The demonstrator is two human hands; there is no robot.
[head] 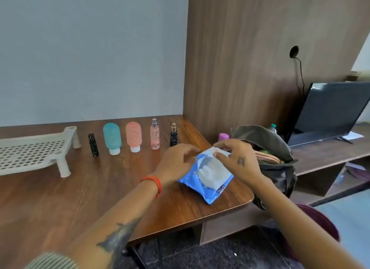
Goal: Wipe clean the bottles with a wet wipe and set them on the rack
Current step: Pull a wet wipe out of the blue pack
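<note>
Both hands worked at the wipes pack.
The left hand (176, 158) steadied the blue wet-wipe pack (208, 175); the right hand (238, 158) pinched its flap, white wipes showing inside.

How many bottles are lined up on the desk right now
5, in a row beside the rack: black bottle, teal bottle, pink bottle, clear pink spray bottle, dark spray bottle. Another capped bottle shows behind the bag.

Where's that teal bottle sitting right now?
In the head view, the teal bottle stands cap-down on the wooden table, left of centre in the row, between the small black bottle and the pink squeeze bottle.
</note>
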